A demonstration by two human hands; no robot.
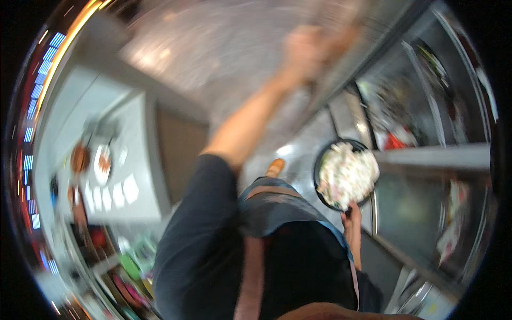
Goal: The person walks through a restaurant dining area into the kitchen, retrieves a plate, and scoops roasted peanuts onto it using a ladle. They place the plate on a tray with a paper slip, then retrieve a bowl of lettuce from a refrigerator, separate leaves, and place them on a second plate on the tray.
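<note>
My right hand (pixel 353 216) grips the near rim of a round black container (pixel 316 176), perhaps a pan or bowl. Pale, chopped food (pixel 348 176) is heaped in it, with bits of green and pink. The container is beside the open front of a cabinet with shelves. My left arm stretches far forward, and my left hand (pixel 306 50) is strongly blurred near a long grey metal edge (pixel 360 60), perhaps of a door. Whether its fingers hold that edge is unclear.
Bagged items (pixel 400 140) and a dark tray lie inside the cabinet on the right. On the left, a white counter (pixel 150 160) bears a white oval dish (pixel 103 164), a brown bowl (pixel 80 157) and several white slips. Green containers (pixel 130 266) are below it.
</note>
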